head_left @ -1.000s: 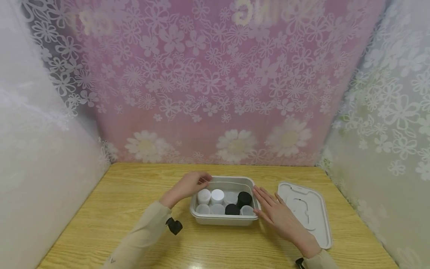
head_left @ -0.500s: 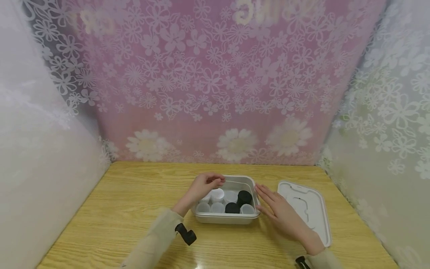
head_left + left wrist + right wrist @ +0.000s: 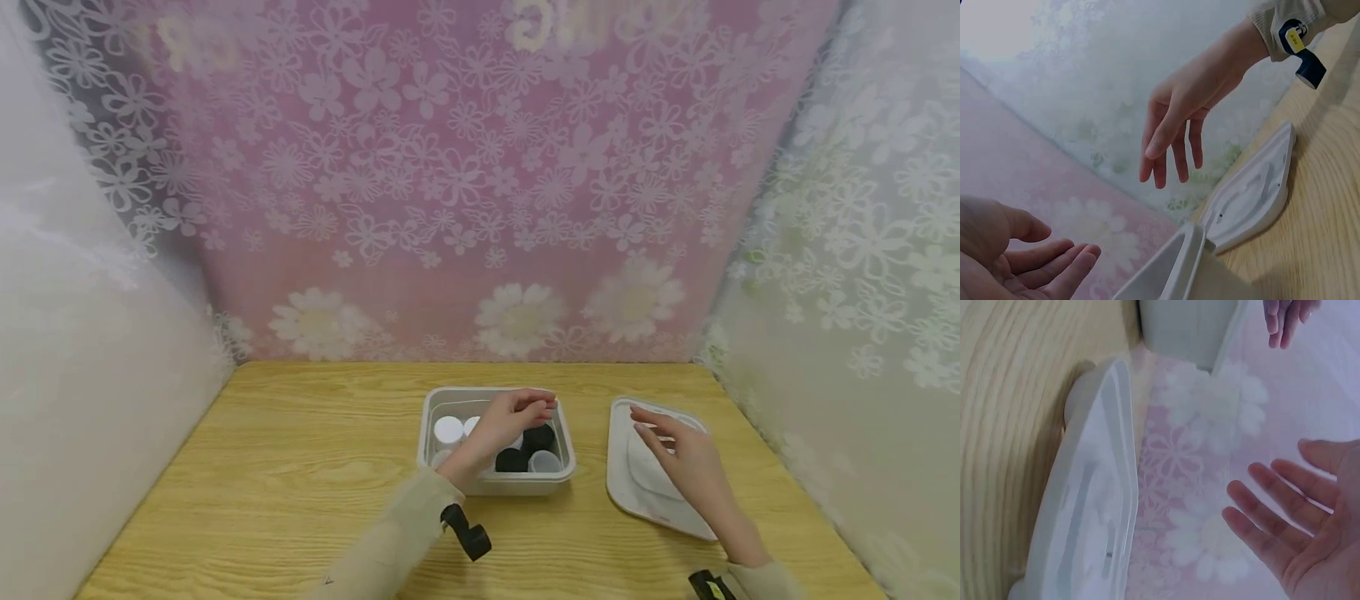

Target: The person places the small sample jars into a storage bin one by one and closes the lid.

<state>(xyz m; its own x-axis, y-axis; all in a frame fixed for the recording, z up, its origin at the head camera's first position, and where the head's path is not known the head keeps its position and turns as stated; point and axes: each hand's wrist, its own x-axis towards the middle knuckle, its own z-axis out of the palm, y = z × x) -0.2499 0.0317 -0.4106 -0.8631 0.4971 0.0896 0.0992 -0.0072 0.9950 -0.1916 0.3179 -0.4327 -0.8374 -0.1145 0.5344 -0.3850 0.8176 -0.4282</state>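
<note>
A pale rectangular box (image 3: 517,486) stands on the table, lidless, with several small round jars in it. Some have white tops, like the white jar (image 3: 448,430); black jars (image 3: 512,461) and a translucent jar (image 3: 543,462) sit at the right. Above the box hovers my left hand (image 3: 501,427), fingers loosely bent and holding nothing; it hides some jars. My right hand (image 3: 693,467) hangs in the air over the pale lid (image 3: 618,471). In the right wrist view, the right hand (image 3: 1297,531) has spread, relaxed fingers and a bare palm.
The wooden table (image 3: 315,467) carries the box near its middle and the lid to the right. A pink flowered sheet (image 3: 465,208) rises behind the table's back edge, and pale sheets close off both sides.
My left hand has moved right, from the box's left rim to above its right part. My right hand has left the box's right side and moved right, over the lid.
</note>
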